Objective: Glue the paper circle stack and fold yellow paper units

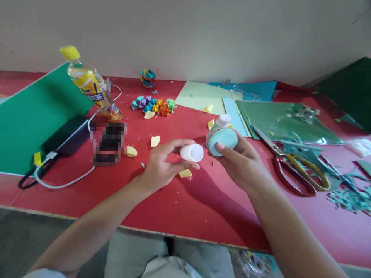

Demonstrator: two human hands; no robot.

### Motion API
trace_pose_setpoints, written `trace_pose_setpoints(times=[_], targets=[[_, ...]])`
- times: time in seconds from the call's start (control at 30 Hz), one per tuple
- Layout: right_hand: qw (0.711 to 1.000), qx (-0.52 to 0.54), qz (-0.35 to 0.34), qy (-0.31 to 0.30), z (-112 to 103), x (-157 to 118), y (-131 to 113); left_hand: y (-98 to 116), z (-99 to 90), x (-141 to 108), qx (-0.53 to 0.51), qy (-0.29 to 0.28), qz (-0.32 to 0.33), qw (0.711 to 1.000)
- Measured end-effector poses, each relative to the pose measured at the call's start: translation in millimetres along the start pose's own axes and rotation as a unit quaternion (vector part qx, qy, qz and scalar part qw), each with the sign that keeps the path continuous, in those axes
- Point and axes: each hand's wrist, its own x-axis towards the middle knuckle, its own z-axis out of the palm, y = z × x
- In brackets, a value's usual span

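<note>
A small white plastic cap (191,153) is held between the thumb and fingers of the left hand (162,164), above the surface. It is a plain, smooth, short cylinder lying on its side, its round open end turned toward the viewer and slightly rightward.

The right hand (242,160) holds a pale blue, round-faced piece (224,141), tilted, its broad flat face toward the viewer and its rim layered. A small white cylindrical part (223,120) shows just beyond its upper edge; whether the two are joined is unclear.

red tabletop (174,210) open between forearms (108,216), bottle (94,90) left, scissors (279,150) right
</note>
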Motion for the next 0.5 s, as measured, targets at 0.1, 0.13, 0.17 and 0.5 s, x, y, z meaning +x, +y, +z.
trace_pose_setpoints(times=[0.1, 0.13, 0.17, 0.5], targets=[[1.000, -0.019, -0.008, 0.014, -1.6, 1.0, 3.8, -1.2, -1.5, -1.0, -0.025, -0.004, -0.011, 1.000], [0.999, -0.019, -0.022, 0.022, -2.1, 1.4, 5.2, -1.5, -2.2, -1.1, -0.024, -0.005, -0.007, 1.000], [0.999, -0.018, -0.035, 0.030, -2.4, 1.6, 6.3, -1.8, -2.8, -1.0, -0.020, -0.005, 0.003, 1.000], [0.989, -0.012, -0.131, 0.073, 8.3, -15.2, 2.2, -1.6, -4.5, 2.7, 0.102, 0.032, 0.158, 0.982]])
